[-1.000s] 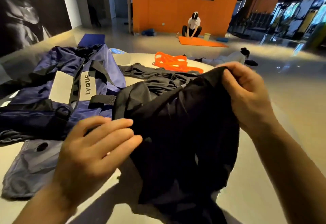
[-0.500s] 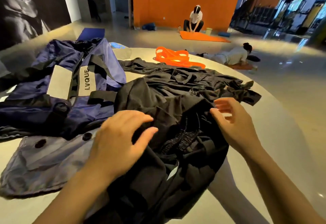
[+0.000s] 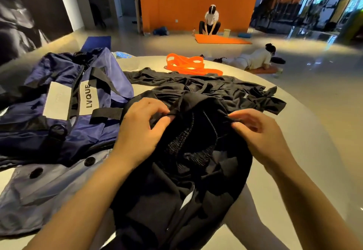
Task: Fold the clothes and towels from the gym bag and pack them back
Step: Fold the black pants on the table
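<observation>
Black cloth, a pair of shorts (image 3: 188, 163) with an elastic waistband, lies bunched at the near edge of the round desk (image 3: 306, 131). The left hand (image 3: 141, 129) pinches its upper edge with curled fingers; the right hand (image 3: 261, 133) pinches the same edge further right. Just left lies the blue gym bag (image 3: 64, 100), touching the shorts. Behind them a black shirt (image 3: 196, 84) lies spread, with orange bands (image 3: 188, 66) beyond.
</observation>
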The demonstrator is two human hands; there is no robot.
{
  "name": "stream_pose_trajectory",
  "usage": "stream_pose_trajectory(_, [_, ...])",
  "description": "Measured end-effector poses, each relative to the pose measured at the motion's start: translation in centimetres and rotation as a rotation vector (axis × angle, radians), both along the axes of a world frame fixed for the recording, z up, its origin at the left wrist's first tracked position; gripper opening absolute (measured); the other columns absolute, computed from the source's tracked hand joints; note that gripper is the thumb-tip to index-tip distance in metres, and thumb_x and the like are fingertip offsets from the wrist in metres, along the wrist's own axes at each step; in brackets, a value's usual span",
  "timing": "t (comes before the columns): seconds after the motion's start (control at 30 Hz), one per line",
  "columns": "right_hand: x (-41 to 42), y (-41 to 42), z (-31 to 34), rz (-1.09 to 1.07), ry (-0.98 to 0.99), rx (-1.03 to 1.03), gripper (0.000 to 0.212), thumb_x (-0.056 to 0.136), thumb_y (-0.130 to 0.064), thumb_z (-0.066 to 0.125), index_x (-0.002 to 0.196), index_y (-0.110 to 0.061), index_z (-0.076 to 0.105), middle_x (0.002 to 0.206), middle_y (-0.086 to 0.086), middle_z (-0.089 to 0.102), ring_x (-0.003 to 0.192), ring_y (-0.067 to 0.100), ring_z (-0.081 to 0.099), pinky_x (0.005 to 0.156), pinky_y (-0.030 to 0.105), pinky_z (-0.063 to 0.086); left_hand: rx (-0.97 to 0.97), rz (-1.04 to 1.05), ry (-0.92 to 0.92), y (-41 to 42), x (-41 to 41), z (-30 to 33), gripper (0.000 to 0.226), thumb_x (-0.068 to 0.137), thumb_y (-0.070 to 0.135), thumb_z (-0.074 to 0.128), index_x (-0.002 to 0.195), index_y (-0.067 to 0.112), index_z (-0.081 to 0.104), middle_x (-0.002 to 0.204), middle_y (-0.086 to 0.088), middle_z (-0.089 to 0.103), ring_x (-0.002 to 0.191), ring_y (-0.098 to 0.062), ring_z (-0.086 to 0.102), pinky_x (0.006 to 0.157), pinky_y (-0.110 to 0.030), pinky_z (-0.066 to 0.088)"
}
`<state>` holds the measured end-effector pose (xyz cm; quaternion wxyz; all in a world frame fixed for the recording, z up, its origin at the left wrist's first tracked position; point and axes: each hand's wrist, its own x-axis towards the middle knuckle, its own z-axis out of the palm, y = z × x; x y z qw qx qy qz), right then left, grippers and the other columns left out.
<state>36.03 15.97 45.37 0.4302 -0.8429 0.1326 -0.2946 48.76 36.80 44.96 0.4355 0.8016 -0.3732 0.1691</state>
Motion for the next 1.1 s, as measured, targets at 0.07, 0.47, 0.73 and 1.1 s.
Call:
stream_pose_trajectory(0.07, [-0.1,-0.3,2.2,0.064,-0.090,0.122,0.025,0.091,-0.002,0.056,0.090,-0.023,0.069,0.090,-0.006,0.070,0.084,0.003,0.065,0.070,0.015,0.052,-0.060,-0.053,0.100,0.6,0.0,1.9,0.004,0.087,0.024,0.063,0.086,0.020,0.062,0.101,0.012,0.065,0.096,-0.002,0.058,0.085,-0.011,0.044])
stream_pose_trajectory(0.47, [-0.4,-2.8,11.2,0.279,-0.250,0.439,0.027,0.098,-0.005,0.041,0.088,-0.017,0.064,0.082,0.002,0.064,0.069,0.010,0.061,0.059,0.020,0.051,-0.499,-0.412,0.623,2.7,-1.5,9.1,0.011,0.065,0.032,0.066,0.071,0.026,0.074,0.067,0.008,0.069,0.058,-0.001,0.063,0.052,-0.013,0.049])
stream_pose_trajectory(0.73, [2.5,-3.9,-1.1,-0.136,0.319,-0.298,0.028,0.090,-0.025,0.062,0.117,-0.017,0.060,0.118,0.004,0.057,0.108,0.020,0.054,0.087,0.026,0.040,0.106,0.241,0.238,2.3,2.5,-1.2,0.018,0.089,0.025,0.065,0.096,0.040,0.058,0.092,0.009,0.066,0.092,-0.020,0.063,0.082,-0.038,0.051])
stream_pose_trajectory(1.1, [-4.9,-0.9,-3.0,-0.007,0.327,-0.224,0.051,0.084,-0.008,0.066,0.100,-0.051,0.046,0.108,-0.025,0.046,0.091,-0.003,0.049,0.073,0.014,0.045,0.502,-0.549,-0.122,-2.5,2.4,-1.0,0.035,0.088,0.008,0.063,0.115,0.028,0.066,0.129,0.012,0.054,0.121,0.000,0.040,0.101,-0.006,0.025])
